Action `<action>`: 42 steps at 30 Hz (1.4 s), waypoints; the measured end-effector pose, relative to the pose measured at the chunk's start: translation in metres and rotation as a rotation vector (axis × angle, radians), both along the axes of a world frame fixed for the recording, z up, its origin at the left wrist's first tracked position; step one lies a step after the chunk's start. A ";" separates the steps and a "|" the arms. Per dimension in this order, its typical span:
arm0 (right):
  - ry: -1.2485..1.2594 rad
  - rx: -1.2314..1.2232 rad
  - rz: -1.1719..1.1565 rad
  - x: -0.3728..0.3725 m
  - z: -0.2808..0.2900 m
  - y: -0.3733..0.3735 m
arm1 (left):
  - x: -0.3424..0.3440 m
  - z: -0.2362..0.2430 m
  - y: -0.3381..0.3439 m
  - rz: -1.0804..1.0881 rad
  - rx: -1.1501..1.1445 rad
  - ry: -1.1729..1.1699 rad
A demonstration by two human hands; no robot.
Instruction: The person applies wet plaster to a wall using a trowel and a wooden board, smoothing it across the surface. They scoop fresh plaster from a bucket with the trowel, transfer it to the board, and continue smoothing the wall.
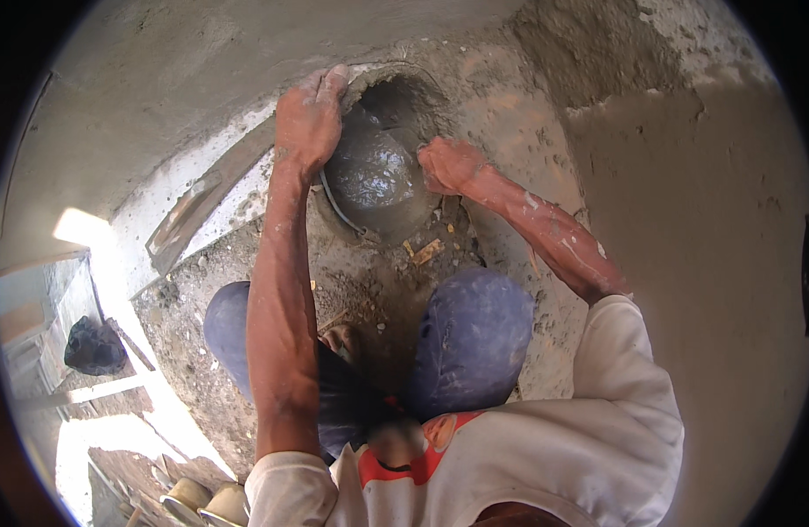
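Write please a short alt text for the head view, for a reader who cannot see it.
Seen from above, a crouching person presses the left hand on the rim of a round pan of wet grey mortar, the right hand at its opposite edge. Rubble-strewn ground and a plastered wall surround them.

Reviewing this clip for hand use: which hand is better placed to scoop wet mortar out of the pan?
Probably the right hand: it sits curled at the edge of the mortar pan, close to the wet mix. The left hand lies flat on the pan's far rim, seemingly steadying it.
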State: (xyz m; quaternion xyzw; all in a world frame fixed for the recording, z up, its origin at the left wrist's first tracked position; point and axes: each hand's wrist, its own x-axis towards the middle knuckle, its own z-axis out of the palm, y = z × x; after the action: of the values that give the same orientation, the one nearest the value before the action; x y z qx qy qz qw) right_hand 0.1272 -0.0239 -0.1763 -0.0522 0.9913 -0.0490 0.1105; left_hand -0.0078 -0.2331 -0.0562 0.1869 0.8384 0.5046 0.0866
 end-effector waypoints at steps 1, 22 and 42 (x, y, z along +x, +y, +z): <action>-0.009 -0.079 0.042 -0.001 -0.005 0.006 | -0.001 -0.003 0.000 0.009 0.000 0.032; -0.164 -0.651 -0.012 0.009 0.050 -0.028 | -0.052 -0.032 -0.030 0.273 0.105 -0.001; 0.282 -1.281 -0.894 -0.001 0.280 0.285 | -0.068 -0.049 -0.004 0.266 0.165 -0.042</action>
State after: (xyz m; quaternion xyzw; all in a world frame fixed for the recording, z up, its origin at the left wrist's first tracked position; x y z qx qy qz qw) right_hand 0.1266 0.2615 0.1034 0.2916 0.7018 -0.6426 -0.0976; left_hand -0.0754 -0.2368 -0.1055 0.0702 0.8096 0.5823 0.0209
